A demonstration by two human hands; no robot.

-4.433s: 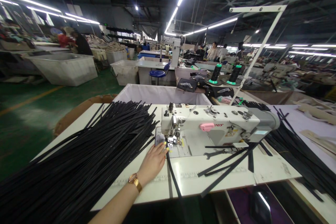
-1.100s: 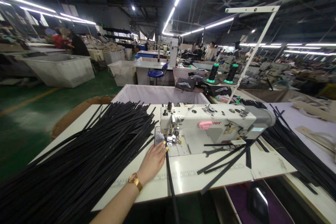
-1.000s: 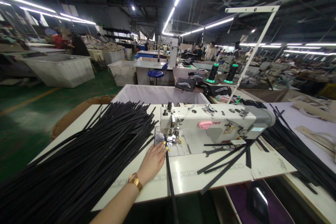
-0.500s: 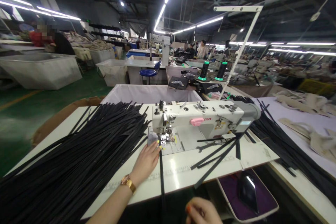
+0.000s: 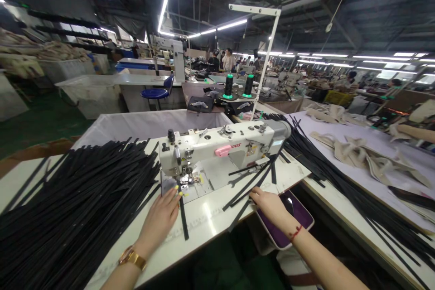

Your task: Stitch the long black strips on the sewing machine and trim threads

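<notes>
My left hand [image 5: 162,214], wearing a gold watch, lies with fingers stretched out on the white sewing machine bed. Its fingertips touch the edge of a black strip [image 5: 184,219] that runs from beneath the presser foot [image 5: 186,180] towards the table's front edge. To the right, my right hand [image 5: 268,205] is closed at the loose black strips [image 5: 243,192], its fingers bent around one of them. The thumb and part of the grip are hidden. The white sewing machine [image 5: 217,147], with a pink piece on its arm, stands just behind both hands.
A big heap of black strips [image 5: 81,195] covers the table's left side. More strips [image 5: 340,181] hang along the right table, beside beige pieces [image 5: 360,154]. A wrench [image 5: 239,180] lies by the machine. Below the edge sits a purple-lined tray [image 5: 302,224]. Thread cones [image 5: 229,86] stand behind.
My right hand has moved from below the table edge up to the loose strips on the right. My left hand stays by the presser foot. The strip's near end now rests on the table. The view has turned right.
</notes>
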